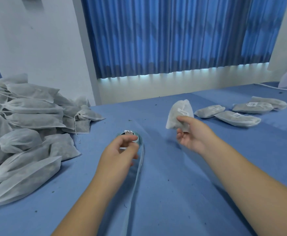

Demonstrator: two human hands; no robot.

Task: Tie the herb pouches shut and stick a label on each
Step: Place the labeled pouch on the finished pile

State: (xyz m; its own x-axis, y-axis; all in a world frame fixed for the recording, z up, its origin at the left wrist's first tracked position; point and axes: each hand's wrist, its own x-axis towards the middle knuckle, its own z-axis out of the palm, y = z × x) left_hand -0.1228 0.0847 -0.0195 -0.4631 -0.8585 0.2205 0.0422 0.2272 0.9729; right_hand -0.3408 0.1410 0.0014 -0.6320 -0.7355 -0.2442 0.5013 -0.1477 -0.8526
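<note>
A white, gauzy pouch [178, 114] bearing a small label [183, 111] is pinched at its lower edge between the thumb and curled fingers of the right hand [192, 133], above the blue cloth [173, 193]. A label roll [136, 136] is gripped by the curled left hand [118, 150], and its translucent strip [136, 176] is trailed downward. Drawstring pouches [23, 126] are heaped at the left.

Labelled white pouch [179, 113] raised, pouch pile [25, 126] left, label roll [130, 133] centre

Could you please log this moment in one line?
right hand: pinches labelled pouch | left hand: grips label roll | pouch pile: left | finished pouches: right
</note>
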